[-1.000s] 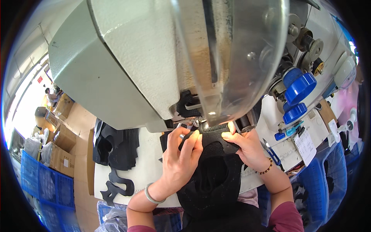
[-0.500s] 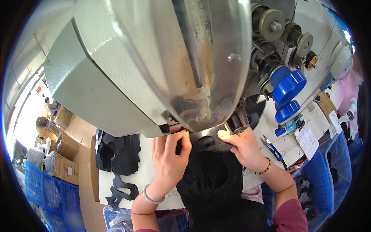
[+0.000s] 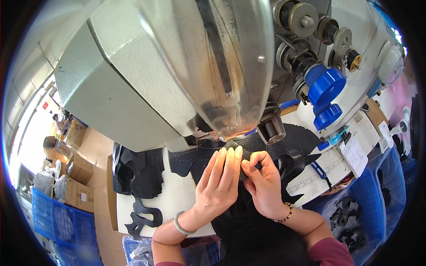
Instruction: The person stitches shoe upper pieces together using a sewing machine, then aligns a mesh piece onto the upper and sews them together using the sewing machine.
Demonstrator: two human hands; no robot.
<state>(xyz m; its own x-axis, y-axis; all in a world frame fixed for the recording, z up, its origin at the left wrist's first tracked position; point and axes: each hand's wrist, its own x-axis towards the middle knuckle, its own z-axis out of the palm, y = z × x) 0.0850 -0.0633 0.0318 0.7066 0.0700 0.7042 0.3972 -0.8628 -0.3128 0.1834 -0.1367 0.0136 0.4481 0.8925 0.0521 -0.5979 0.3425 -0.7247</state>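
Note:
Both hands work at a black mesh fabric piece (image 3: 298, 136), a cut shape with curved openings and pointed ends, spread under the head of a sewing machine (image 3: 146, 84). My left hand (image 3: 218, 179) has its fingers long and close together on the piece's near edge, just below the lit needle area; its thumb is hidden. Right beside it, my right hand (image 3: 262, 184) pinches the same edge between thumb and curled index finger. More black material hangs below the hands toward my lap. The needle cannot be made out behind the clear shield (image 3: 222, 66).
Stacked black cut pieces (image 3: 138, 173) lie left, with a loose curved piece (image 3: 144, 217) nearer. Blue snips (image 3: 320, 174) and a written sheet (image 3: 353, 153) lie right. Blue crates (image 3: 384, 186) stand right, others (image 3: 64, 221) left by cardboard boxes (image 3: 77, 190). Blue knobs (image 3: 327, 88) jut from the machine.
My hands have come together near the needle area; the right moved left and down, the left moved right. The mesh piece now spreads wide on both sides under the machine. The view has shifted slightly.

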